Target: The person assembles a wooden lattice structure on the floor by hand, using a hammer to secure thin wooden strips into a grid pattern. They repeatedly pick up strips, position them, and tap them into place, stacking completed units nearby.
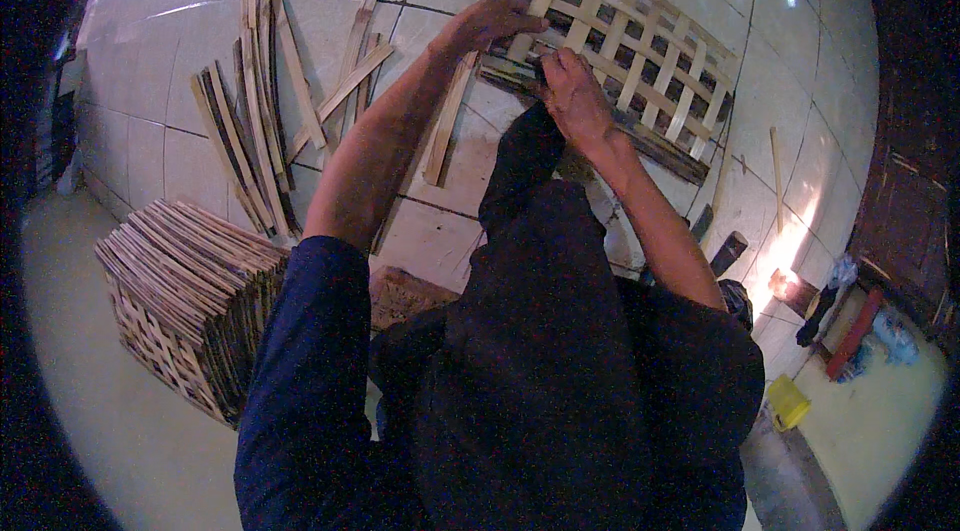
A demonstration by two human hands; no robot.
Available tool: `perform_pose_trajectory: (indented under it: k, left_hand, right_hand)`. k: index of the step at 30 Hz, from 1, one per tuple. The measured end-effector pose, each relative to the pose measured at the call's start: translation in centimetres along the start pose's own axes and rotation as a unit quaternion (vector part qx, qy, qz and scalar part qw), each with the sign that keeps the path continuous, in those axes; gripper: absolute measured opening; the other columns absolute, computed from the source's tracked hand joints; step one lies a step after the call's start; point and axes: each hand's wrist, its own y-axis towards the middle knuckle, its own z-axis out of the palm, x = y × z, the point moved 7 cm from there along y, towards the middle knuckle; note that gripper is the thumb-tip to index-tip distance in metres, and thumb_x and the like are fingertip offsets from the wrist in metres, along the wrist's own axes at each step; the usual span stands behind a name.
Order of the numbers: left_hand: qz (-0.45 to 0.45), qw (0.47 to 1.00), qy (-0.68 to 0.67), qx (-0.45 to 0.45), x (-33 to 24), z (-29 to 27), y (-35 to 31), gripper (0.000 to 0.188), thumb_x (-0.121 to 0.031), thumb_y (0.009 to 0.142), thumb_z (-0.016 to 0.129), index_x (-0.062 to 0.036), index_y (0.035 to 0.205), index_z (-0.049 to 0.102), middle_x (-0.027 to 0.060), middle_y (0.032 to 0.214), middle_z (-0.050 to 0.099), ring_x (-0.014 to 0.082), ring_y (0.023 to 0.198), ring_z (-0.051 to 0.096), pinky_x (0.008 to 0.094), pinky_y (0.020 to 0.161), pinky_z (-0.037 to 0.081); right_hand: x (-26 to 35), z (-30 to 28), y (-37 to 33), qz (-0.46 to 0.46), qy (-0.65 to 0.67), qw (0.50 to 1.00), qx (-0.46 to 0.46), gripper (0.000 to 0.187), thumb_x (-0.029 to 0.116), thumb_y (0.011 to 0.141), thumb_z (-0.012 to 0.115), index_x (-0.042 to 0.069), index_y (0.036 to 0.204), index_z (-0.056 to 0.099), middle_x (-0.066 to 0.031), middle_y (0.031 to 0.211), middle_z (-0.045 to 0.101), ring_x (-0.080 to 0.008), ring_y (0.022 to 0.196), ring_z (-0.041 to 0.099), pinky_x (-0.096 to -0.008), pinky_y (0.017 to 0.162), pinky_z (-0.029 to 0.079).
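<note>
Clothing: dark garment [540,331] and dark blue left sleeve [305,351], filling the lower centre of the frame.
Woven panel: pale flat strips crossed in an open lattice [632,71], upper right of centre, slanting down toward the right, over a dark board [665,159].
Left hand: at the panel's left corner [495,23], fingers stretched toward the weave; whether they pinch a strip, I cannot tell.
Right hand: at the panel's near edge [578,99], fingers bent and close together, tips near the left hand's; their grip is hidden.
Loose strips: fanned out on the tiled floor [430,241], upper left [262,101]; one single strip [450,126] lies below the left hand.
Stack: many woven panels piled together [190,271], lower left.
Right side: thin stick [776,181], dark handle [728,253], yellow container [788,403].
</note>
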Motion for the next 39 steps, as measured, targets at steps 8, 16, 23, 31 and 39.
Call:
perform_pose_trajectory:
  k: [8,16,23,31,39]
  left_hand:
    - [0.003,1.000,-0.016,0.007,0.6,0.2,0.4,0.051,-0.049,0.078,0.070,0.0021,0.079,0.068,0.0077,0.063,0.059,0.0168,0.059,0.054,0.0362,0.054,0.042]
    - [0.002,1.000,0.002,-0.007,1.6,0.4,1.2,0.053,-0.051,0.077,0.070,0.0016,0.074,0.066,0.0064,0.060,0.056,0.0150,0.056,0.050,0.0342,0.052,0.041]
    - [-0.001,0.999,0.021,0.034,1.7,0.6,1.2,0.048,-0.049,0.080,0.069,-0.0022,0.092,0.067,0.0069,0.071,0.063,0.0157,0.062,0.056,0.0340,0.057,0.045]
    - [0.054,0.998,-0.027,0.014,1.4,0.5,0.7,0.048,-0.048,0.080,0.069,-0.0023,0.093,0.068,0.0077,0.069,0.063,0.0169,0.061,0.057,0.0360,0.057,0.046]
    - [0.028,0.997,0.065,-0.024,0.7,0.3,0.4,0.050,-0.049,0.082,0.067,-0.0022,0.098,0.067,0.0089,0.064,0.062,0.0179,0.060,0.058,0.0378,0.055,0.047]
  right_hand:
    - [-0.5,0.4,0.1,0.003,0.027,0.999,0.018,0.032,0.004,0.075,0.068,-0.003,0.102,0.053,-0.0192,0.094,0.051,-0.0390,0.088,0.053,-0.0439,0.077,0.046]
    - [0.2,0.9,-0.7,-0.024,-0.071,0.997,0.020,0.043,0.012,0.076,0.070,-0.004,0.111,0.051,-0.0199,0.110,0.050,-0.0378,0.101,0.052,-0.0426,0.089,0.046]
    - [-0.9,1.8,-0.9,0.007,-0.054,0.998,0.008,0.040,0.012,0.076,0.070,-0.003,0.108,0.052,-0.0192,0.108,0.051,-0.0369,0.101,0.052,-0.0432,0.089,0.046]
    - [-1.0,2.0,-0.8,-0.021,-0.047,0.999,0.007,0.033,0.010,0.077,0.068,-0.003,0.104,0.053,-0.0180,0.108,0.052,-0.0365,0.100,0.052,-0.0432,0.090,0.045]
    - [0.5,1.2,-1.3,-0.027,-0.073,0.996,0.032,0.028,0.009,0.080,0.062,-0.003,0.105,0.054,-0.0184,0.109,0.052,-0.0374,0.104,0.050,-0.0436,0.092,0.044]
